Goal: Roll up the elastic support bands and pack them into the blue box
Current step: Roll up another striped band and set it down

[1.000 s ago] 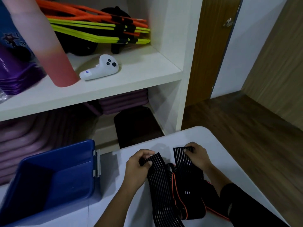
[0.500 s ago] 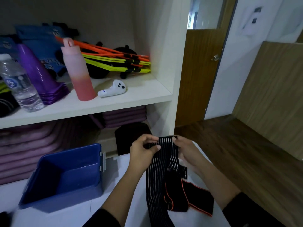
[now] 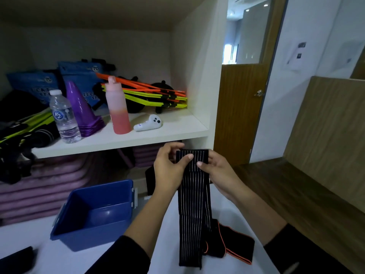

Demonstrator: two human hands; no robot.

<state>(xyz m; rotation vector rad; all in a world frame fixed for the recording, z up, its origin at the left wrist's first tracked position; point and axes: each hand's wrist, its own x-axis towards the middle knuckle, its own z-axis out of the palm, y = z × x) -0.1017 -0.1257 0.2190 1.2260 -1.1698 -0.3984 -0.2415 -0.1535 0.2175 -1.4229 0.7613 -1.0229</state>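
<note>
Firstly, shelf (image 3: 158, 135): white, behind and above both hands, with its board edge just past the fingertips.
Bench (image 3: 167, 262): white top beneath the hands and forearms, carrying the box and the bands.
Mats (image 3: 39, 186): purple stack in the lower shelf bay, left of the left hand and further back.
Blue box (image 3: 92, 214): open at the top, standing on the bench below and to the left of the left hand, near the left forearm.
Striped band (image 3: 194, 204): black with thin pale lines, held up between the two hands. It hangs straight down between the forearms to the bench.
Orange-edged band (image 3: 235, 244): black, crumpled on the bench below the right hand, touching the striped band's lower end.
Left hand (image 3: 167, 167): pinches the left side of the striped band's top end, thumb on the front.
Right hand (image 3: 219, 171): pinches the right side of the same end, thumb on the front.
Hands together: close, parted only by the band's width.
Pink bottle (image 3: 118, 111): upright on the shelf, above and left of the left hand.
Controller (image 3: 148, 123): white, lying on the shelf just above the left hand.
</note>
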